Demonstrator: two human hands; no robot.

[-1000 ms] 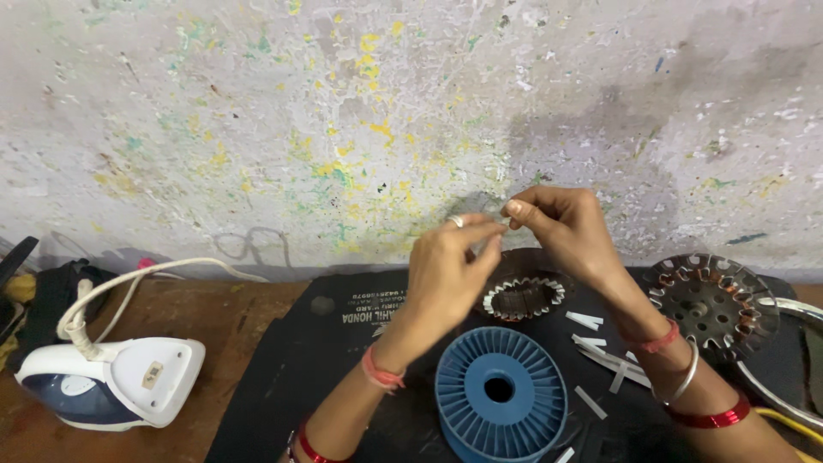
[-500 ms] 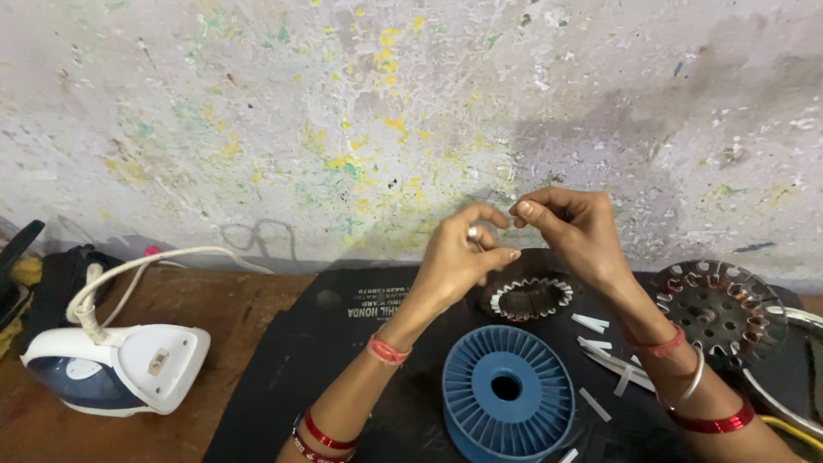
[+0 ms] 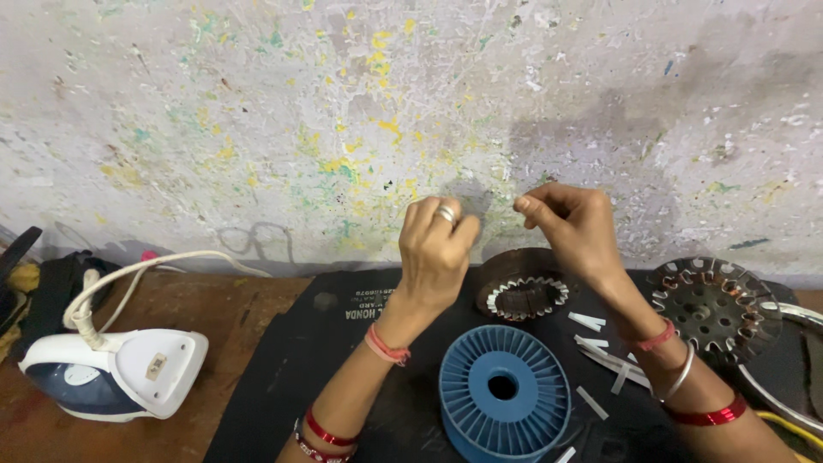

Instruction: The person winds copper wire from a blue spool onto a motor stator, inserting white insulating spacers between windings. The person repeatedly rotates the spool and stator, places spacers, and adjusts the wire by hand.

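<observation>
- Two hands raised above the counter [image 3: 214,343], in front of a paint-flecked wall [image 3: 257,111], fingertips near each other but apart.
- Left hand [image 3: 435,249]: fingers curled, thumb pressed to fingertips in a pinch; ring on one finger. What it pinches is too fine to see.
- Right hand [image 3: 573,225]: fingers curled, thumb and forefinger pressed together; what they pinch cannot be told either.
- One ring-shaped stator core [image 3: 523,287], brown with pale slot liners, on the black mat [image 3: 283,377], just below and between the hands, untouched.
- One blue plastic spool [image 3: 504,393], lying flat on the mat in front of the stator core, between the forearms.
- Several white paper strips [image 3: 600,360], scattered on the mat under the right forearm.
- One dark slotted round core [image 3: 713,307], on the mat to the right, beside a metal ring [image 3: 793,364] at the edge of view.
- One white and blue clothes iron [image 3: 111,373] with a white cord, on the wooden counter at far left, well apart from the hands.
</observation>
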